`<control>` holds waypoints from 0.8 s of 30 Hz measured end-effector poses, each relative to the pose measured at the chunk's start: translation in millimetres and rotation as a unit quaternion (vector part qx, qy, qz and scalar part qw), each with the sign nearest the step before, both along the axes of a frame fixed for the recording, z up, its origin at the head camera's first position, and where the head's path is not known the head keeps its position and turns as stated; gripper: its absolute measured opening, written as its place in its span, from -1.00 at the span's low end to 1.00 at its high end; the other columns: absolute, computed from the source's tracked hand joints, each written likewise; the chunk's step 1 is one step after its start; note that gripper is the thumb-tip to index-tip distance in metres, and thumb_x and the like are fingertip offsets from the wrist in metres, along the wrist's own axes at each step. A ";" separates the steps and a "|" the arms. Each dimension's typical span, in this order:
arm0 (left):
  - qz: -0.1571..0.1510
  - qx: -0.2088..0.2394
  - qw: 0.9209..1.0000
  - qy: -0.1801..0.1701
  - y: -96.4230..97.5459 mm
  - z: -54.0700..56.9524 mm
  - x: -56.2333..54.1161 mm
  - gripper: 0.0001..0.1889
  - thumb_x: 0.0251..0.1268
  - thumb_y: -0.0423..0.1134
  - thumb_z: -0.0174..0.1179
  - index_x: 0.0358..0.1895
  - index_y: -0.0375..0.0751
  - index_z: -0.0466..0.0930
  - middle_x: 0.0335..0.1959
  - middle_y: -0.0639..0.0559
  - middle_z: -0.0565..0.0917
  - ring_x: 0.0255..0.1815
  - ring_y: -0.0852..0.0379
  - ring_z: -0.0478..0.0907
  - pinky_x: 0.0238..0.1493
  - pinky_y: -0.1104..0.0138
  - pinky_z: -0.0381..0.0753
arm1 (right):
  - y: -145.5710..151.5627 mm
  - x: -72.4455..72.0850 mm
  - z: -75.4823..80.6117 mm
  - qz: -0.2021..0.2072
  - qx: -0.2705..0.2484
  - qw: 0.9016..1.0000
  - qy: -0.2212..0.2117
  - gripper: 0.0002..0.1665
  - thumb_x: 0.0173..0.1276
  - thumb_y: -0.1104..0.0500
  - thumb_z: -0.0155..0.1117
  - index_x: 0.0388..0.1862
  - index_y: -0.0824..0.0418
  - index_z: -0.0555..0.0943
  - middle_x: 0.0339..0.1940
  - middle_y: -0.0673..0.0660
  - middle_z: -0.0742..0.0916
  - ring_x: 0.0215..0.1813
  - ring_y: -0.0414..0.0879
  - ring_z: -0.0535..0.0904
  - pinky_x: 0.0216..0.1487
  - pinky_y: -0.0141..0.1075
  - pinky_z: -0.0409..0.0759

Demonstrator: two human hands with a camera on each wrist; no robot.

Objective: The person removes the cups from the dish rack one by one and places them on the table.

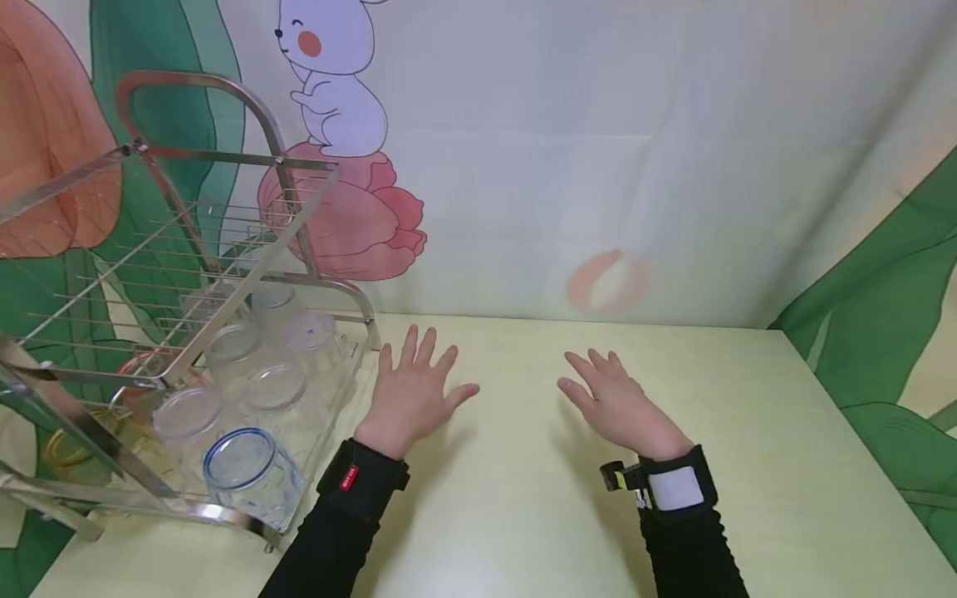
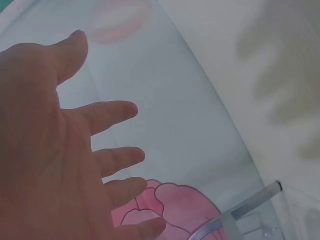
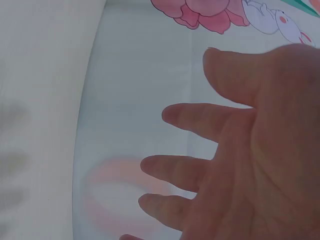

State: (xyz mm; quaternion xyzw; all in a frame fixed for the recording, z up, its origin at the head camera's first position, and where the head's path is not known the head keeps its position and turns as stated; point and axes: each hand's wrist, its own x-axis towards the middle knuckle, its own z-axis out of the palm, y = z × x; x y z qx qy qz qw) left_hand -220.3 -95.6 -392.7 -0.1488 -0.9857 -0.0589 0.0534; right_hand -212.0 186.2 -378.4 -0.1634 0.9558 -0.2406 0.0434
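My left hand (image 1: 411, 397) hovers over the table with its fingers spread and holds nothing. It is just right of a metal two-tier rack (image 1: 247, 291). On the rack's lower tier several clear glasses stand upside down, among them a blue-rimmed glass (image 1: 250, 469) at the near corner and a clear glass (image 1: 277, 390) behind it. A yellowish glass (image 1: 75, 453) is partly hidden by the rack's frame. My right hand (image 1: 624, 409) is also raised above the table, fingers extended, touching nothing. In both wrist views the palms and spread fingers show no object.
The pale table (image 1: 516, 498) runs back to a printed curtain (image 1: 598, 166) with a rabbit and flowers. At the left, the rack's upper wire shelf (image 1: 149, 274) overhangs the glasses. Green printed cloth (image 1: 882, 332) hangs beside the table's right edge.
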 end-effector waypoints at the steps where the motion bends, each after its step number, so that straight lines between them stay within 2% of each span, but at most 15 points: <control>1: 0.002 -0.013 1.000 0.001 0.4 2.2 -1.9 -0.28 0.40 0.33 -0.08 0.45 -0.05 0.33 0.50 -0.28 0.15 0.54 -0.26 -0.14 0.38 -0.27 -0.06 | 1.8 -0.3 1.1 0.000 -0.004 1.000 0.000 -0.30 0.60 -0.12 -0.13 0.52 0.26 0.21 0.49 0.48 0.18 0.49 0.48 -0.14 0.35 0.38 -0.04; 7: 0.006 -0.076 0.997 0.008 -1.8 17.6 -12.1 -0.31 0.37 0.23 0.07 0.45 -0.05 0.31 0.47 -0.29 0.19 0.52 -0.28 -0.04 0.36 -0.25 0.02 | 2.3 -0.8 3.6 -0.003 0.000 1.000 0.001 -0.31 0.60 -0.11 -0.11 0.52 0.27 0.21 0.48 0.48 0.19 0.48 0.49 -0.13 0.37 0.35 -0.03; 12: 0.036 -0.115 0.993 0.006 -14.4 27.7 -16.3 -0.31 0.34 0.20 0.14 0.42 -0.08 0.34 0.43 -0.32 0.24 0.49 -0.31 0.02 0.33 -0.26 0.07 | -24.0 -1.8 -1.3 0.043 0.010 0.999 -0.005 -0.27 0.58 -0.17 -0.14 0.53 0.24 0.20 0.49 0.47 0.19 0.49 0.48 -0.10 0.34 0.38 0.00; 14: 0.047 -0.120 0.992 0.003 -19.6 32.0 -17.1 -0.31 0.29 0.15 0.23 0.40 -0.11 0.37 0.40 -0.33 0.28 0.47 -0.33 0.03 0.32 -0.27 0.08 | -34.6 -1.8 -3.3 0.057 0.009 0.998 -0.011 -0.25 0.58 -0.20 -0.15 0.54 0.22 0.19 0.50 0.45 0.18 0.49 0.46 -0.10 0.35 0.37 0.01; 18: 0.054 -0.121 0.991 0.011 -26.8 41.8 -22.4 -0.30 0.17 0.04 0.37 0.35 -0.16 0.41 0.35 -0.35 0.32 0.44 -0.36 0.06 0.29 -0.31 0.08 | -47.3 0.8 -3.6 0.050 0.011 0.999 -0.015 -0.27 0.56 -0.20 -0.09 0.53 0.17 0.22 0.51 0.41 0.20 0.51 0.41 -0.10 0.37 0.34 0.02; 24: 0.082 -0.112 0.990 -0.017 -45.1 50.7 -28.8 -0.25 0.16 -0.02 0.40 0.39 -0.20 0.35 0.40 -0.42 0.21 0.43 -0.39 0.06 0.29 -0.35 0.05 | -61.7 7.6 -3.7 0.072 0.027 0.997 -0.022 -0.27 0.55 -0.19 -0.05 0.53 0.16 0.22 0.50 0.40 0.21 0.52 0.39 -0.08 0.36 0.33 0.05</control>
